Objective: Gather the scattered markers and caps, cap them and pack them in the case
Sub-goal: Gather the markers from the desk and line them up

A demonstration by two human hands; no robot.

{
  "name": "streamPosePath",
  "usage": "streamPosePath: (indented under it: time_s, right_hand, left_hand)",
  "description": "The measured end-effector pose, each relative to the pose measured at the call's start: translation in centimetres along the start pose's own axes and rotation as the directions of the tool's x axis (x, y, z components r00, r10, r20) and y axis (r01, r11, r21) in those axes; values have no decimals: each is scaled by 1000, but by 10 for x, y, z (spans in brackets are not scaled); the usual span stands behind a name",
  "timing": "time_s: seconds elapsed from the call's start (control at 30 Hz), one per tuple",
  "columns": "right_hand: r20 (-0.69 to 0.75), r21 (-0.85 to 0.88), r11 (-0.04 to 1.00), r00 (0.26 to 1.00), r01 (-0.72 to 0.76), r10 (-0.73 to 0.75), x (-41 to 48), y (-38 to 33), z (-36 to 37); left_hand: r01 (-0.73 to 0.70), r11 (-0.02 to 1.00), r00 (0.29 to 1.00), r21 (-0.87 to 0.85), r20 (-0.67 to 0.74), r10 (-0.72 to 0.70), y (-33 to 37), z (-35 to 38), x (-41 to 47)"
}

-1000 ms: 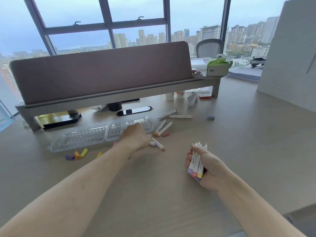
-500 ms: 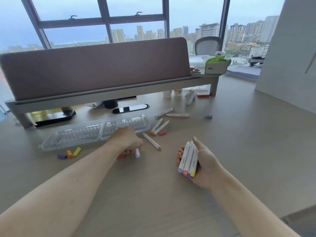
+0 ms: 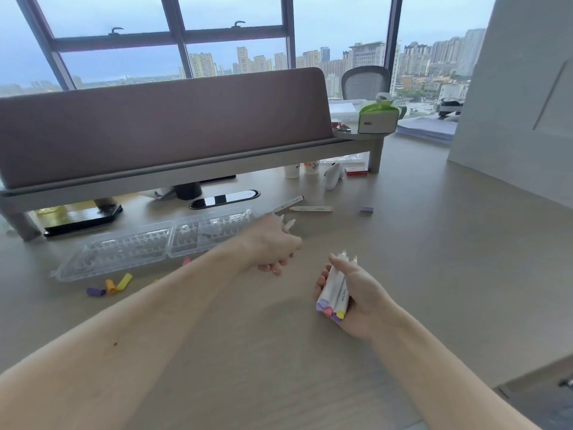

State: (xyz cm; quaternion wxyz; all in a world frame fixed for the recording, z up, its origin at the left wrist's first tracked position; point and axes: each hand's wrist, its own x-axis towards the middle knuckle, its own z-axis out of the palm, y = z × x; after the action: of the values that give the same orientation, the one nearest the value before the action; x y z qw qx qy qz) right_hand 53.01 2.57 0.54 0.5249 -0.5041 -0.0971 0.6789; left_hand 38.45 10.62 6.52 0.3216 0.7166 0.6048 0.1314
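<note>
Spanning the frame, the tabletop (image 3: pixel 434 274) leaves open room at right. The clear case (image 3: pixel 139 249) lies open centre-left. At centre, the left hand (image 3: pixel 273 243) curls, its contents hidden. The right hand (image 3: pixel 359 293) clutches a marker bundle (image 3: pixel 333 285), which could slip if overfilled. Loose caps (image 3: pixel 111 285) at lower left may roll.

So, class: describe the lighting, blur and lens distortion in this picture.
Head view: soft overcast daylight from the windows, with only faint shadows. Head view: the wide-angle lens tilts the window frames and bows the divider. Head view: the left hand is blurred and the clear case shows a pale sheen.
</note>
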Motion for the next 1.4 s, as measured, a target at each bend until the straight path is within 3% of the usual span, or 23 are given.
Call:
streamPosePath:
  time_s: [0.1,0.17,0.27,0.43,0.5,0.6,0.7,0.77,0.83,0.93,1.1,1.4]
  right_hand:
    - [-29,-2,1000,999,14,-14,0,3,3]
    - [-11,22,1000,1000,21,-21,1,4,4]
    - [3,52,999,1000,17,-17,4,4,4]
    - [50,105,994,999,8,-13,4,2,0]
    - [74,106,994,997,-3,-5,3,0,1]
    - [119,115,993,993,-28,14,5,-2,0]
    - [160,63,998,987,-12,1,7,-2,-1]
    - [144,61,998,990,3,-12,6,-4,-2]
    - [94,96,995,995,20,-29,7,-5,-3]
    - [25,63,997,998,48,-50,10,-6,-7]
    - [18,100,994,999,47,-49,12,-11,-12]
    - [-5,131,990,998,56,-56,13,-16,-8]
  left_hand:
    - [91,994,979,65,-187,-78,-30,-14,18]
    - [154,986,969,69,-205,-137,-46,-13,23]
    - [200,979,971,39,-138,-193,-52,-2,26]
    - [198,965,978,170,-96,-183,-42,-8,13]
    - [146,981,987,125,-91,-135,-31,-14,5]
    - [9,999,998,30,61,-11,0,-10,-11]
    - [-83,993,977,88,206,63,22,7,-22]
    - [-92,992,973,89,219,71,24,13,-20]
    - [-67,998,982,21,181,62,20,9,-12]
    - [-27,999,1000,-45,7,28,6,-6,8]
    - [64,955,967,289,-256,12,-34,-13,47]
    - [53,892,956,450,-281,85,-36,11,80]
